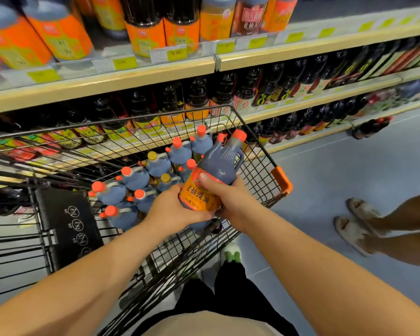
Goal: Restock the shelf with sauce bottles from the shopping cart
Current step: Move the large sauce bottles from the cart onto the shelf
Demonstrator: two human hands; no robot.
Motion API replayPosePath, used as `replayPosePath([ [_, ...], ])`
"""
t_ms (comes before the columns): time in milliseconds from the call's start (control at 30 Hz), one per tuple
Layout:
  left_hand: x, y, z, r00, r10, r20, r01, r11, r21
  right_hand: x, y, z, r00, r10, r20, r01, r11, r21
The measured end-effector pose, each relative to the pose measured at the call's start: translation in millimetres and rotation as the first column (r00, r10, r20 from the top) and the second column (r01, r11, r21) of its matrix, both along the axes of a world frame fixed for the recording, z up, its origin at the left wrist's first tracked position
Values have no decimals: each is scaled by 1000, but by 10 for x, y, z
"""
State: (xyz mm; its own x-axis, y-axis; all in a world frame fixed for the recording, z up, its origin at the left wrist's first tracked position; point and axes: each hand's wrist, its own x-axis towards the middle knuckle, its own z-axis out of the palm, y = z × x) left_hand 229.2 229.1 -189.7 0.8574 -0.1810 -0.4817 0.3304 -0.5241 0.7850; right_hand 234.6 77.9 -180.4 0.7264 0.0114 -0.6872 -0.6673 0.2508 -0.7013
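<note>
The shelf [155,76] runs across the top, and its levels are full of dark sauce bottles with orange and yellow labels. Below it stands the black wire shopping cart [260,170], close to the shelf. In the cart a group of bottles [134,178] stands upright, most with orange caps and two with gold caps. One bottle [218,168] is held above the cart, tilted, with its orange cap toward the shelf. The left hand [172,209] grips its bottom end with curled fingers. The right hand [230,197] wraps around the orange label, thumb on top. On the floor at the right are another person's feet in sandals [357,224].
</note>
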Motion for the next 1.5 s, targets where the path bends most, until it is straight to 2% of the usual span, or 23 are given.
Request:
replayPosePath([
  [100,-12,-94,-18,1000,3,12,-3,1000,2,20,-35,-13,992,-98,77,99,995,-9],
  [200,39,-159,-36,1000,-13,18,14,999,-53,31,-124,7,982,-124,140,132,990,-46],
  [333,221,-202,-12,978,-209,-4,208,975,-73,129,-324,21,968,-137,210,156,985,-74],
  [400,292,-208,-59,970,-245,-13,244,969,-43,185,-438,10,965,-104,239,135,984,-116],
  [533,360,-161,-327,984,-165,-64,173,973,150,277,-661,5,964,-56,259,113,971,-210],
  [633,349,-152,-541,985,-121,-120,145,964,222,320,-797,-38,967,-56,249,119,963,-243],
  [833,421,-300,-1086,970,122,-210,-72,970,231,397,-977,-276,974,-80,213,137,953,-269],
  [1067,541,-515,-1748,879,415,-235,-396,910,124,525,-1043,-652,974,-82,209,129,967,-219],
  [1133,560,-569,-1872,872,416,-256,-402,909,108,567,-1052,-762,975,-75,211,121,969,-215],
  [1233,513,-610,-2061,880,425,-210,-423,904,59,611,-1060,-878,971,-74,226,119,975,-190],
  [1400,426,-665,-2271,907,366,-207,-371,929,16,658,-1028,-958,969,-70,237,107,983,-149],
  [1500,422,-690,-2364,901,403,-163,-401,915,50,664,-1020,-991,970,-79,229,109,986,-123],
])
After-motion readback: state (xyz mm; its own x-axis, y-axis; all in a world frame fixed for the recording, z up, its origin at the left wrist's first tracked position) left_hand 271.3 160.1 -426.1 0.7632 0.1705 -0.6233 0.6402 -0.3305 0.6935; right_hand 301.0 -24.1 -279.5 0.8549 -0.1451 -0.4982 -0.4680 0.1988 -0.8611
